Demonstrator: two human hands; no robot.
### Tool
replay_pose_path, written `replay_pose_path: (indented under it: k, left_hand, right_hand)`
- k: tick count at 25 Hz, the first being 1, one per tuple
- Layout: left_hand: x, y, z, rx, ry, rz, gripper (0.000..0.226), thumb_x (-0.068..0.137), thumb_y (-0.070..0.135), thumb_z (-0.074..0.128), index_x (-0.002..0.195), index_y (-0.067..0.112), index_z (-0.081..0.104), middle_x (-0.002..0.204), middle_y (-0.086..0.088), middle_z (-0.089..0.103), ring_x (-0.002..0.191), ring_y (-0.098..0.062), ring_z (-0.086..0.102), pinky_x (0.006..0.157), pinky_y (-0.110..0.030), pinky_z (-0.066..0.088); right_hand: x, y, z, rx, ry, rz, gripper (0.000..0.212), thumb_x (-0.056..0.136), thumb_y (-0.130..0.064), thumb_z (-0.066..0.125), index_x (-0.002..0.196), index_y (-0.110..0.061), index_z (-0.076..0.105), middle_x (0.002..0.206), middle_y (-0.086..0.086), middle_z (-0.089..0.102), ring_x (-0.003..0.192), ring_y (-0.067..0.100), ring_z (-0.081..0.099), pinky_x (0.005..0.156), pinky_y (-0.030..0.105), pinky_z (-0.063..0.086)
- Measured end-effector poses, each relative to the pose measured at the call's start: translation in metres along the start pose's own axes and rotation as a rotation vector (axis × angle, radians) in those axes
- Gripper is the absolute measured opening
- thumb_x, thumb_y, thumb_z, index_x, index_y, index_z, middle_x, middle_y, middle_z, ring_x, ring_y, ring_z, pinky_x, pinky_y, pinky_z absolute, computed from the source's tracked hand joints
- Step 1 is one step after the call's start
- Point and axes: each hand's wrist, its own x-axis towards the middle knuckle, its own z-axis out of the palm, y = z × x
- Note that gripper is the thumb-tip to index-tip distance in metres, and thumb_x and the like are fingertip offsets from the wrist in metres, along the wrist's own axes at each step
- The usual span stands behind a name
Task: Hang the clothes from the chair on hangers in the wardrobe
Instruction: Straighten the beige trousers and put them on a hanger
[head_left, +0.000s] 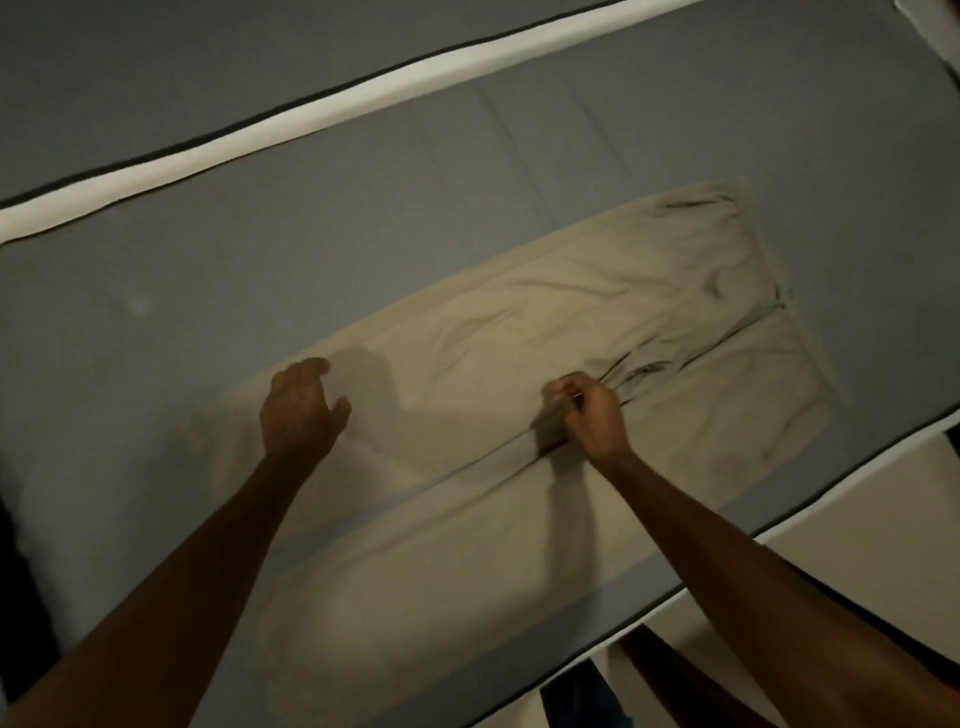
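Observation:
A pair of beige trousers (597, 312) lies spread flat on a grey mattress (260, 249), waistband toward the upper right and legs running to the lower left. My right hand (587, 410) pinches a fold of the fabric near the crotch, where the two legs meet. My left hand (301, 405) hovers over the upper leg with its fingers loosely curled, holding nothing. No hanger, chair or wardrobe is in view.
The mattress has white piping along its far edge (363, 98) and its near right edge (831, 493). Pale floor (883, 509) shows beyond the right edge. Something dark (582, 696) lies at the bottom, under the mattress edge.

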Motion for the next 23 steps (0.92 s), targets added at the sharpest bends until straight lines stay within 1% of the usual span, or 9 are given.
replay_pose_path:
  k: [3,5,8,10,13,16,19,21,23]
  left_hand:
    - [0.05,0.033,0.022,0.03,0.097,0.116,0.066,0.084,0.051,0.063,0.129,0.003,0.056,0.121,-0.022,0.06,0.108,-0.044,0.055,0.086,-0.052,0.047]
    - [0.08,0.054,0.031,0.034,0.13,0.158,0.07,0.08,0.055,0.053,0.129,0.005,0.055,0.12,-0.022,0.058,0.109,-0.044,0.054,0.087,-0.053,0.045]
    - [0.118,0.087,0.036,-0.004,0.105,0.006,0.06,0.066,0.05,0.057,0.116,0.017,0.06,0.106,-0.013,0.064,0.101,-0.04,0.059,0.085,-0.05,0.044]
    - [0.133,0.102,0.034,-0.025,0.018,-0.102,0.051,0.062,0.048,0.061,0.107,0.023,0.061,0.095,-0.006,0.071,0.096,-0.037,0.065,0.088,-0.048,0.043]
    - [0.137,0.109,0.03,-0.041,-0.075,-0.099,0.045,0.059,0.047,0.061,0.096,0.023,0.067,0.088,-0.004,0.074,0.09,-0.034,0.07,0.085,-0.044,0.051]
    - [0.134,0.104,0.025,-0.009,-0.094,-0.035,0.035,0.058,0.047,0.058,0.078,0.021,0.068,0.08,-0.002,0.069,0.081,-0.033,0.068,0.073,-0.042,0.054]
    - [0.129,0.096,0.029,0.019,-0.091,0.021,0.033,0.064,0.05,0.048,0.066,0.018,0.054,0.071,-0.003,0.06,0.073,-0.036,0.063,0.065,-0.04,0.048]
    - [0.118,0.093,0.027,-0.039,-0.119,-0.015,0.033,0.074,0.055,0.052,0.08,0.022,0.052,0.075,-0.003,0.064,0.076,-0.036,0.066,0.067,-0.039,0.046]
    - [0.104,0.087,0.02,-0.025,-0.194,-0.04,0.04,0.081,0.063,0.065,0.101,0.03,0.054,0.087,-0.002,0.068,0.08,-0.031,0.067,0.072,-0.04,0.047]
  right_hand:
    - [0.075,0.04,-0.084,-0.117,0.09,-0.003,0.017,0.09,-0.011,0.057,0.099,-0.017,0.071,0.098,0.002,0.076,0.091,0.025,0.072,0.087,0.039,0.057]
    - [0.128,0.052,-0.134,-0.227,0.179,-0.037,0.019,0.088,-0.01,0.056,0.101,-0.014,0.069,0.105,0.011,0.072,0.097,0.034,0.068,0.087,0.037,0.052]
    - [0.21,0.06,-0.184,-0.466,0.224,-0.04,0.038,0.09,-0.024,0.047,0.12,-0.007,0.062,0.128,0.02,0.057,0.117,0.039,0.057,0.095,0.046,0.048]
    - [0.255,0.053,-0.2,-0.418,0.21,0.0,0.052,0.09,-0.035,0.037,0.133,-0.011,0.056,0.142,0.016,0.052,0.127,0.036,0.051,0.103,0.049,0.045]
    - [0.299,0.055,-0.207,-0.539,0.069,-0.142,0.056,0.088,-0.011,0.056,0.144,-0.012,0.047,0.152,0.014,0.044,0.131,0.039,0.05,0.104,0.054,0.047]
    - [0.324,0.054,-0.203,-0.666,-0.007,-0.158,0.057,0.086,-0.002,0.063,0.141,-0.011,0.049,0.14,0.021,0.047,0.121,0.045,0.053,0.095,0.059,0.051]
    - [0.328,0.048,-0.201,-0.726,0.022,-0.027,0.036,0.094,-0.017,0.066,0.127,-0.005,0.06,0.127,0.026,0.052,0.11,0.048,0.058,0.091,0.055,0.054]
    - [0.321,0.047,-0.212,-0.805,0.056,-0.024,0.032,0.093,-0.028,0.068,0.115,-0.005,0.069,0.118,0.025,0.055,0.105,0.047,0.059,0.084,0.05,0.054]
    - [0.311,0.047,-0.228,-0.917,0.067,-0.104,0.033,0.085,-0.031,0.075,0.107,-0.006,0.073,0.116,0.025,0.056,0.11,0.046,0.052,0.081,0.048,0.05]
